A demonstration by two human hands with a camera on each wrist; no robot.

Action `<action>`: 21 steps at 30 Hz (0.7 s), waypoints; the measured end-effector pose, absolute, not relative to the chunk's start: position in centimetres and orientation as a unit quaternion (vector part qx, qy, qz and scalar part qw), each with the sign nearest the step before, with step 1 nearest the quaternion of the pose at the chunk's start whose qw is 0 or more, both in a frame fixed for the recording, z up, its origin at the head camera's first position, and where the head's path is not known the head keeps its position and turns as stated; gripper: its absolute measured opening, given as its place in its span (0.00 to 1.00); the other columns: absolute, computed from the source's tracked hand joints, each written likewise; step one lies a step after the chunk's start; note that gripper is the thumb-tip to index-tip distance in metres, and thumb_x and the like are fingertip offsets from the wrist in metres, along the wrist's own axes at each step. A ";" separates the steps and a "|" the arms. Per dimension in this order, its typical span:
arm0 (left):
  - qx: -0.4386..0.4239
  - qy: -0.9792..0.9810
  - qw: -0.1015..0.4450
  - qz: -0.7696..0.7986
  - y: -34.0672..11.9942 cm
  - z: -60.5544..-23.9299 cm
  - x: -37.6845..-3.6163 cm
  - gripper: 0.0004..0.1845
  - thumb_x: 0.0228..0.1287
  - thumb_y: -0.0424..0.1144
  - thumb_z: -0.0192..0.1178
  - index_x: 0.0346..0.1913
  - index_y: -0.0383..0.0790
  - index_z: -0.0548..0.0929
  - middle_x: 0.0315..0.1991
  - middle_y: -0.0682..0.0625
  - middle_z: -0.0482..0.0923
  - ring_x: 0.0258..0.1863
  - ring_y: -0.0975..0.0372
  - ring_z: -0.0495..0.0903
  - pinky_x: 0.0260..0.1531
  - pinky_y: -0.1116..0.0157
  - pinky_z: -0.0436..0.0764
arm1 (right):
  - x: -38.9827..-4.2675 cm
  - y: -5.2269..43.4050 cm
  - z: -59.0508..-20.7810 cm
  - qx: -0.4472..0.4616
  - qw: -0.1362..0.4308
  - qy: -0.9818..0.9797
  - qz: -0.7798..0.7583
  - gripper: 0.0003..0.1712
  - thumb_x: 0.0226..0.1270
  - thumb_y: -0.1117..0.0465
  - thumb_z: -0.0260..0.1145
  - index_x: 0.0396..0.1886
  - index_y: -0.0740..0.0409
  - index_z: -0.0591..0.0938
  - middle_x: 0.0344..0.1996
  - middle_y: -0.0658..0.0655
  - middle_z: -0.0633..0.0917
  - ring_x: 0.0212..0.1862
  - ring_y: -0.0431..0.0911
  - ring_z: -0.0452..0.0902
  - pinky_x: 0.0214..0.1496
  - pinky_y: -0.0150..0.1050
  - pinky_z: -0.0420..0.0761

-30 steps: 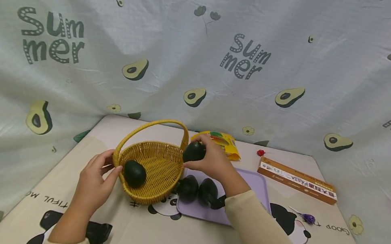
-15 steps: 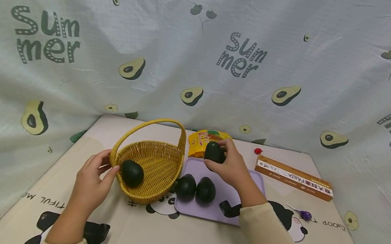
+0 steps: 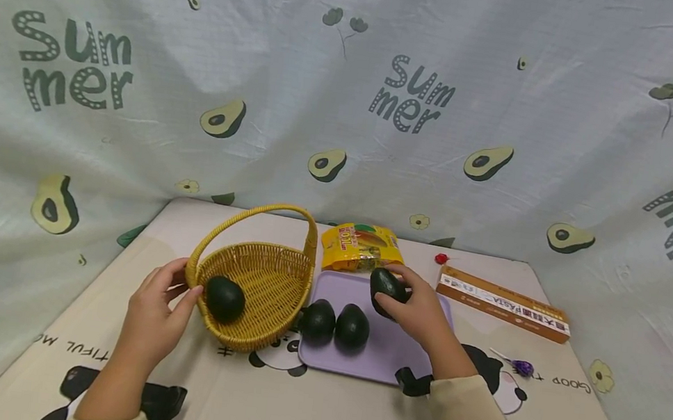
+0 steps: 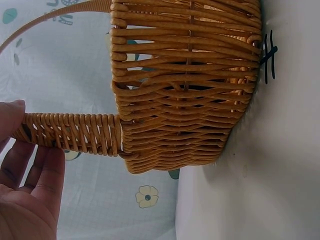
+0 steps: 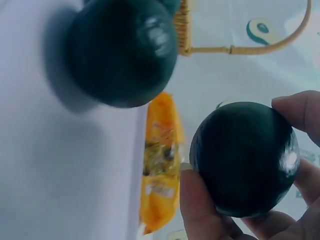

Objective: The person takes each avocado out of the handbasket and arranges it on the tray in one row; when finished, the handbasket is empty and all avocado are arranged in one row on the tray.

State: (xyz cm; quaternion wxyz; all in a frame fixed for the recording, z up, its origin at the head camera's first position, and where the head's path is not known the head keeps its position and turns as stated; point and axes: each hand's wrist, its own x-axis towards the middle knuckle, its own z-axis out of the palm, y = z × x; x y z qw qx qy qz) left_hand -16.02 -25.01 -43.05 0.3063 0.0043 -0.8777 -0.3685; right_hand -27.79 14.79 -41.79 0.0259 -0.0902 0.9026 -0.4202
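My left hand (image 3: 156, 314) holds the handle of a yellow wicker basket (image 3: 276, 294) near its left base. In the left wrist view, thumb and fingers lie on either side of the woven handle (image 4: 85, 132). One dark green avocado (image 3: 224, 299) sits inside the basket, against its left wall. My right hand (image 3: 418, 311) grips another avocado (image 5: 245, 160) between thumb and fingers, above a lilac tray (image 3: 384, 359). Two more avocados, a left one (image 3: 318, 321) and a right one (image 3: 352, 327), stand side by side on the tray's left part.
Behind the tray lies a yellow snack bag (image 3: 360, 248). A long brown pasta box (image 3: 504, 304) is at the back right, with a small red item (image 3: 441, 258) by its left end. A purple-headed stick (image 3: 522, 367) lies right of the tray. Printed cloth (image 3: 289, 78) hangs behind the table.
My right hand has carried its avocado from the basket's right rim to the right and down over the tray. The left hand stays on the handle.
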 end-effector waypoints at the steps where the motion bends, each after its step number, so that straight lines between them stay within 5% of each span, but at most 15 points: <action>1: 0.005 -0.878 0.306 -0.369 -25.0 -43.1 -16.0 0.26 0.66 0.27 0.67 0.66 0.35 0.74 0.55 0.41 0.78 0.56 0.51 0.82 0.56 0.62 0.81 | -27.7 15.0 -42.0 -0.087 0.028 0.905 -0.416 0.33 0.65 0.44 0.72 0.70 0.35 0.76 0.66 0.62 0.78 0.60 0.59 0.76 0.52 0.52 0.89; 11: 0.005 -0.873 0.312 -0.375 -25.0 -43.0 -16.0 0.27 0.65 0.26 0.67 0.66 0.34 0.75 0.54 0.41 0.78 0.56 0.50 0.82 0.56 0.88 0.71 | -26.8 15.7 -44.2 -0.047 0.038 0.920 -0.388 0.31 0.65 0.43 0.71 0.63 0.51 0.76 0.63 0.65 0.80 0.60 0.58 0.76 0.64 0.58 0.82; 21: -0.004 -0.870 0.314 -0.380 -25.0 -43.2 -16.1 0.27 0.64 0.24 0.67 0.65 0.32 0.75 0.54 0.40 0.78 0.56 0.49 0.82 0.54 0.92 0.67 | -26.4 16.0 -46.3 -0.043 0.014 0.933 -0.358 0.28 0.64 0.44 0.73 0.59 0.52 0.82 0.56 0.61 0.85 0.52 0.53 0.79 0.60 0.54 0.82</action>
